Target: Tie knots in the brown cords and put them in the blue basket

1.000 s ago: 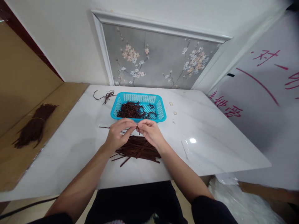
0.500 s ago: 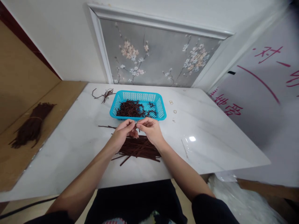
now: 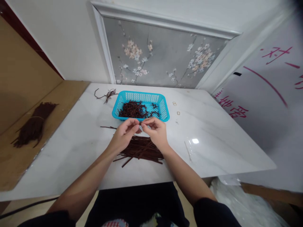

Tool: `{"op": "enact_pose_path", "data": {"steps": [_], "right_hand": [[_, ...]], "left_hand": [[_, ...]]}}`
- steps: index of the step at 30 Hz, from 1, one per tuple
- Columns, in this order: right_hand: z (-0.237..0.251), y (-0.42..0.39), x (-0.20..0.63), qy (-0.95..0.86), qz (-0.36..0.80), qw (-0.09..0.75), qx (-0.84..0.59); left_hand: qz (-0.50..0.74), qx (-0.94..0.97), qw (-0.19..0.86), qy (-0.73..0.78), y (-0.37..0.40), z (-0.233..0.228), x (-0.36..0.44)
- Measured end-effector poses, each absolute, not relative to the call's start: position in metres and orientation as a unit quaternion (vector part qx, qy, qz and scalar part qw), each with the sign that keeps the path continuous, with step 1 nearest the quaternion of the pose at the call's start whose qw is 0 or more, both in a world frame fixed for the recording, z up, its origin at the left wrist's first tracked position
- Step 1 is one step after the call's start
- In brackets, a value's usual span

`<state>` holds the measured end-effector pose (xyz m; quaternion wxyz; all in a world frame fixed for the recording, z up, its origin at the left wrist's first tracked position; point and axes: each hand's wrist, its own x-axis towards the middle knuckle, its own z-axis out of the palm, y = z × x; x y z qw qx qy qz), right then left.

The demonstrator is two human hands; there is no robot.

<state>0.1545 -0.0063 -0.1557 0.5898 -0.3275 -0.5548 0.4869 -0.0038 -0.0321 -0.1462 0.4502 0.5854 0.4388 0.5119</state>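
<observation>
My left hand (image 3: 124, 134) and my right hand (image 3: 156, 131) meet at the front rim of a blue plastic basket (image 3: 164, 118). Thumbs and index fingers of both are pinched together on a small piece of dark brown strip (image 3: 140, 123), mostly hidden by the fingertips. Inside the basket lies a heap of short, knotted brown pieces (image 3: 132, 109), with a few looser ones to its right. Below my hands a pile of long, straight brown strips (image 3: 142, 149) lies across the table, partly covered by my wrists.
On a cardboard sheet (image 3: 14, 170) at the left rests a banded bundle of brown strips (image 3: 33, 126). Thin curled scraps (image 3: 109, 94) lie left of the basket. Pale rubber bands (image 3: 178, 113) are on the white table (image 3: 213, 138). A wall stands behind, a board with red writing at right.
Both hands have shifted slightly up, and the fingers have changed their pinch, with the knuckles more bent. The basket and the strip pile have stayed in place; the view has moved a little.
</observation>
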Motion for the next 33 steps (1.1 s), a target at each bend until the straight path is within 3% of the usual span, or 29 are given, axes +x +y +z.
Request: {"op": "enact_pose_path", "data": {"steps": [4, 7, 10, 21, 27, 33], "right_hand": [[-0.153, -0.007, 0.157, -0.512, 0.542, 0.568, -0.347], [-0.153, -0.008, 0.157, -0.496, 0.561, 0.560, -0.355], [-0.154, -0.008, 0.158, -0.495, 0.566, 0.559, -0.348], [-0.162, -0.003, 0.159, -0.501, 0.576, 0.555, -0.330], [-0.160, -0.004, 0.160, -0.500, 0.589, 0.543, -0.329], [-0.157, -0.004, 0.160, -0.480, 0.596, 0.542, -0.348]], "left_hand": [[0.522, 0.730, 0.164, 0.409, -0.030, -0.149, -0.008], [0.540, 0.754, 0.057, 0.369, -0.027, -0.155, -0.010], [0.549, 0.739, 0.054, 0.388, -0.025, -0.160, -0.009], [0.538, 0.675, 0.225, 0.451, -0.025, -0.168, -0.001], [0.558, 0.697, 0.124, 0.432, -0.028, -0.162, 0.000], [0.530, 0.749, 0.101, 0.386, -0.025, -0.159, -0.009]]}}
